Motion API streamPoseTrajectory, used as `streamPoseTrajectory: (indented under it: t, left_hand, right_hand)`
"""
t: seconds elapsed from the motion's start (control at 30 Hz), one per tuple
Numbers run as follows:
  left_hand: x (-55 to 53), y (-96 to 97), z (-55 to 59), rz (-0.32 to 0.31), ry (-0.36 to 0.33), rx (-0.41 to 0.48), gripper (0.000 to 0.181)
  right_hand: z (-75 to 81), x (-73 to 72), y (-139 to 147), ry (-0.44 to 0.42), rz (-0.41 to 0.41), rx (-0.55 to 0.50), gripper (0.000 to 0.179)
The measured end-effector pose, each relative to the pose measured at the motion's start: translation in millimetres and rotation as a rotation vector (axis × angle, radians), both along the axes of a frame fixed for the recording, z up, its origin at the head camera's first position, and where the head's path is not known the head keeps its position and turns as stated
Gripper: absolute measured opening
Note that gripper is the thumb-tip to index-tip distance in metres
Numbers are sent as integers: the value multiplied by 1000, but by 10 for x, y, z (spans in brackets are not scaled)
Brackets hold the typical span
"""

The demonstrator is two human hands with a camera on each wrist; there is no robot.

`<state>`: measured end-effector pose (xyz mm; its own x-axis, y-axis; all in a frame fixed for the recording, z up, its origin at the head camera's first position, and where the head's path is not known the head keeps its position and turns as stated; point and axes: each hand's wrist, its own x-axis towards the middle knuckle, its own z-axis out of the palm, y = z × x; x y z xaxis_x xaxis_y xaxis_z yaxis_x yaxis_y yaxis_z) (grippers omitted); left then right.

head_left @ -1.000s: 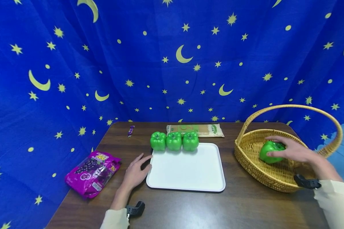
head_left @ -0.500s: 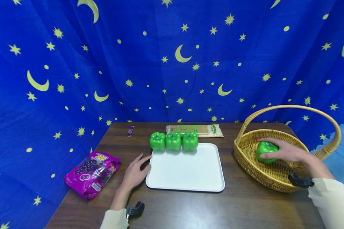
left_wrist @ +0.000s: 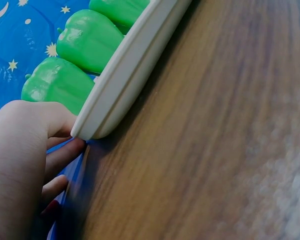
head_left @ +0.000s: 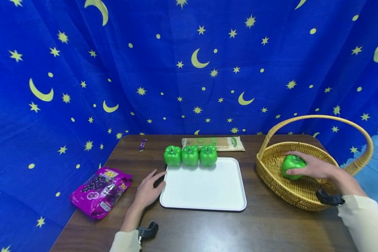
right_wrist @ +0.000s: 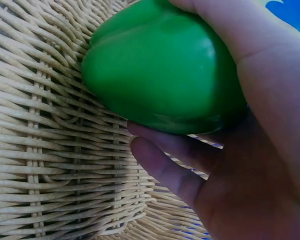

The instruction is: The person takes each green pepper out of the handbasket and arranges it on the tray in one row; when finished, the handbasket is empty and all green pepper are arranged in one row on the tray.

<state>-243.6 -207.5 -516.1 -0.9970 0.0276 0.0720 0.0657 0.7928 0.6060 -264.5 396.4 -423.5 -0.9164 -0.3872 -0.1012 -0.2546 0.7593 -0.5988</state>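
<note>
Inside the wicker basket (head_left: 288,194), my right hand (head_left: 315,167) grips a green bell pepper (head_left: 291,168), thumb on one side. The right wrist view shows the pepper (right_wrist: 160,70) close to the woven wall; whether it touches the basket is hard to tell. At the left edge of a white tray (head_left: 204,189), my left hand (head_left: 149,189) rests with relaxed, slightly spread fingers, thumb and index finger at the rim. Three more green bell peppers (head_left: 190,156) stand in a row along the tray's far edge, partly seen in the left wrist view too.
A purple candy bag (head_left: 100,192) lies left of my left hand. Near the table's back edge are a small wrapped candy (head_left: 143,145) and a long pale package (head_left: 236,144) behind the peppers. The basket's tall handle (head_left: 318,116) arches over my right hand.
My right hand has shifted slightly left inside the basket with the pepper in its grip, then stayed nearly still. The left hand and tray have not moved.
</note>
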Motion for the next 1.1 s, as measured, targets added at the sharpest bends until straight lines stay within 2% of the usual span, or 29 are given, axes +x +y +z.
streamPoseTrajectory:
  t: [0.2,0.47,1.1]
  left_hand:
    - [-2,2,-24,-2,9,-4,43]
    - [-6,-5,-21,2,5,9,43]
    - [-6,-3,-19,11,-9,7,42]
  right_hand:
    - [9,31,9,17,-38,-8,70]
    - [37,27,-18,42,-99,37,61]
    - [124,48,-77,86,-124,-12,66]
